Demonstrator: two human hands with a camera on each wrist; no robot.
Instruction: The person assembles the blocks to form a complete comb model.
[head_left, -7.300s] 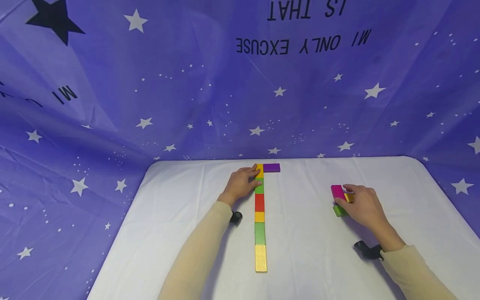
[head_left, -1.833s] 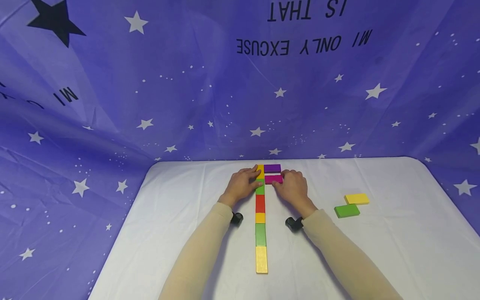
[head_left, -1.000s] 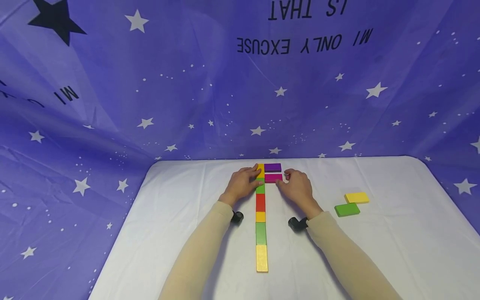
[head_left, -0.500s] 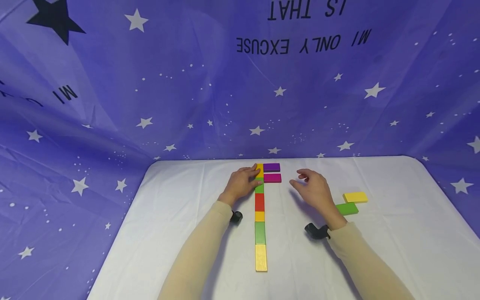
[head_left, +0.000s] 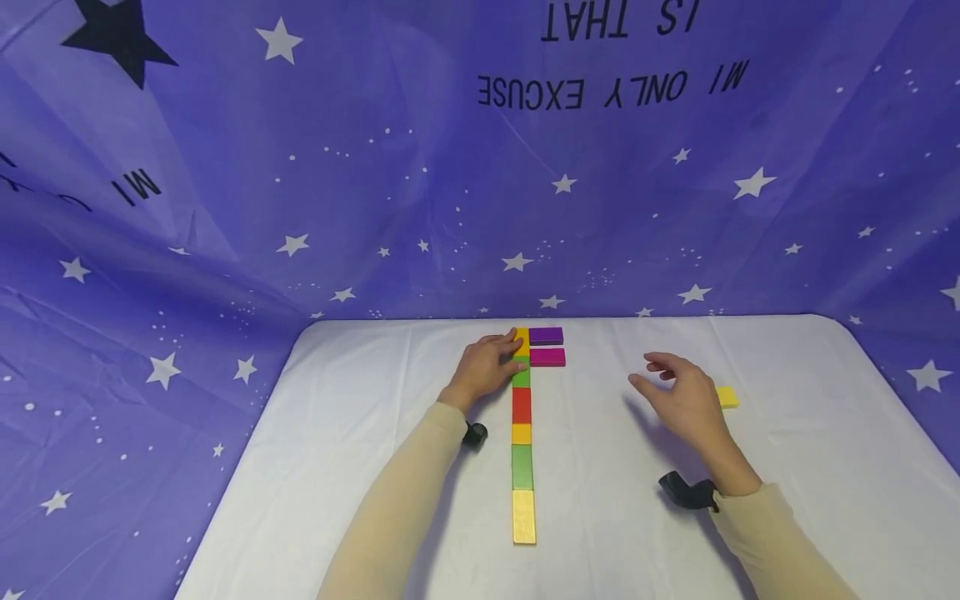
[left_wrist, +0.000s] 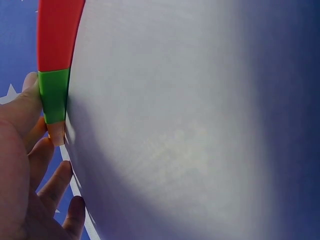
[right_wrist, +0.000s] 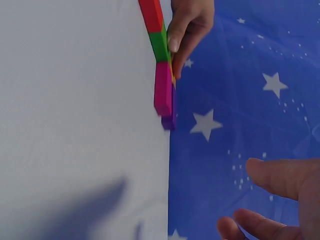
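A straight column of flat blocks runs up the table: gold (head_left: 524,517), pale green (head_left: 522,467), small orange-yellow (head_left: 521,433), red (head_left: 521,406), green (head_left: 521,380) and yellow (head_left: 525,339). To the right of its far end, a purple block (head_left: 546,336) and a magenta block (head_left: 547,357) lie crosswise with a gap between them. My left hand (head_left: 482,371) rests against the far end, thumb at the green block, fingertips at the yellow one. My right hand (head_left: 686,400) hovers with loose, parted fingers, holding nothing. It partly covers a loose yellow block (head_left: 727,397) and hides the loose green one.
A white cloth (head_left: 360,467) covers the table, whose far edge lies just beyond the purple block. A purple star-printed curtain (head_left: 420,167) hangs behind and at both sides. Dark wrist cameras, such as the right one (head_left: 688,492), hang low under the forearms.
My right hand brought the magenta block from the right-hand pile to the column, let go of it beneath the purple block, and moved back rightward. My left hand stayed put.
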